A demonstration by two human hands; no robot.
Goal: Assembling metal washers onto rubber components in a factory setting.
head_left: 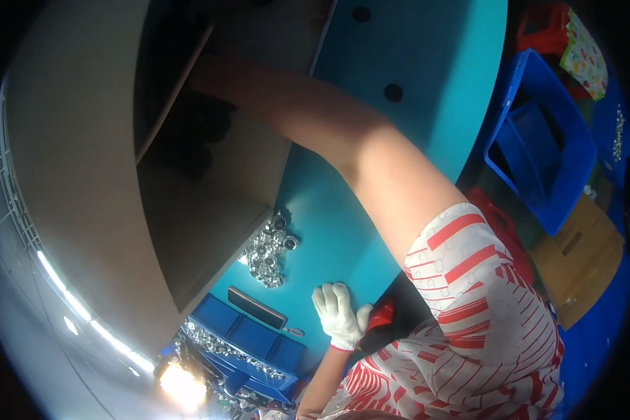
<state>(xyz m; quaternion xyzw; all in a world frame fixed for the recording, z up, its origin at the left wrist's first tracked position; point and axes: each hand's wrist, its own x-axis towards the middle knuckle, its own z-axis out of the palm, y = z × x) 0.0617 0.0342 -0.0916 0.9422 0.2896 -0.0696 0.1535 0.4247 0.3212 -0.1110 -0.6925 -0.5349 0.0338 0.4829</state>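
White-gloved left grip (339,312) outstretched, empty, on smooth turquoise surface (336,238), right grip (201,74) indiscernible

A turquoise bench (346,238) spans the middle, bright along its right part and deep in shadow toward the top, with dark round spots (393,92) there. A big grey-beige panel (77,140) rises at left beside a dim, brownish recess (196,231). Beyond the panel, a greyish ceiling (21,301) carries a long white strip light (56,276), and a glaring lamp (182,386) burns near the lower edge. At right stand a blue crate (581,199), a red plastic piece (547,21) with a patterned cloth (586,59), and a brown board (584,262) against a blue surface (602,301), possibly floor.
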